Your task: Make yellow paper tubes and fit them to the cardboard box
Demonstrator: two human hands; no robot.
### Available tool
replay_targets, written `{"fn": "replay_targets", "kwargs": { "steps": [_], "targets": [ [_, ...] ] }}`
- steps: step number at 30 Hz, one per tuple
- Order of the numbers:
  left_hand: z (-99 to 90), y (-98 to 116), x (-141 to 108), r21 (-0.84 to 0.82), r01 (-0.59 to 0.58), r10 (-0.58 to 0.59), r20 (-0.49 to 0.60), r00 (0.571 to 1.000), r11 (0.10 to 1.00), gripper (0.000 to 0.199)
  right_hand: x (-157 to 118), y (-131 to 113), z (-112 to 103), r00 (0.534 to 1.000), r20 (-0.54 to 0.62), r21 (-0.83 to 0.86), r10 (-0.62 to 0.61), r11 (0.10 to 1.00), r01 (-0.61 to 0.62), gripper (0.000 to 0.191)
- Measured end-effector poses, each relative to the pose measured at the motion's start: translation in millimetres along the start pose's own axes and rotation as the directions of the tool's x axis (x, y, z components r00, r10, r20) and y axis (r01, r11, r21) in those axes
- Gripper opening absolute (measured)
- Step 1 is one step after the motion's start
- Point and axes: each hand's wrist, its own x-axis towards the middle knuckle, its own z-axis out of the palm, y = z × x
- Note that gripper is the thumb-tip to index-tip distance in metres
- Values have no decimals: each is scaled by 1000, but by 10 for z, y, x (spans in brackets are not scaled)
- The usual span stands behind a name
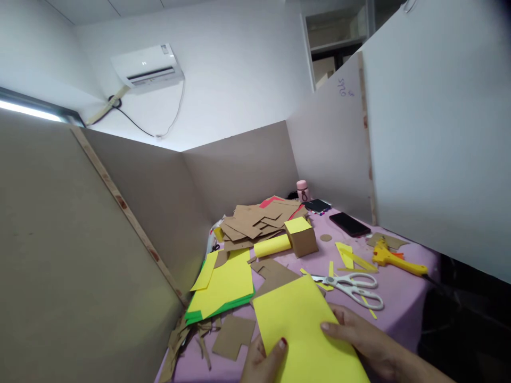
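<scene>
A flat yellow sheet of paper or thin foam is held up in front of me, over the near part of the table. My left hand grips its lower left side, thumb on top and fingers behind. On the right edge, my right hand pinches the same sheet with the thumb in front. White-handled scissors lie just beyond the sheet, near my right hand, among yellow offcuts. Farther back stands a cardboard box with a yellow top, touching a rolled yellow piece.
Yellow and green sheets are stacked at the left. Cardboard pieces pile up at the back. A yellow glue gun, a phone and a pink bottle occupy the right side. Partition panels enclose the purple-covered table.
</scene>
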Motion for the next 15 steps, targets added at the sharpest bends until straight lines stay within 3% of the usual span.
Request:
{"fn": "replay_targets", "kwargs": {
  "steps": [6, 8, 10, 12, 14, 15],
  "targets": [
    [58, 4, 2, 27, 23, -25, 99, 995, 999, 61, 61, 12, -24, 999, -37, 42, 9, 999, -8, 54],
    [20, 7, 21, 60, -11, 8, 61, 998, 998, 67, 76, 44, -41, 996, -83, 65, 15, 998, -9, 56],
    [-59, 33, 28, 170, -148, 161, -59, 985, 974, 69, 96, 74, -78, 990, -139, 100, 14, 995, 0, 55],
    [-148, 79, -2, 414, -350, 428, -112, 897, 840, 61, 121, 88, -124, 985, -174, 141, 2, 990, 23, 54],
    [-192, 129, -83, 659, -491, 621, 47, 783, 569, 44, 139, 80, -153, 985, -172, 180, -9, 983, 40, 54],
    [-183, 151, -142, 731, -529, 637, 169, 752, 430, 35, 142, 68, -153, 986, -165, 195, -12, 980, 45, 55]
  ]
}}
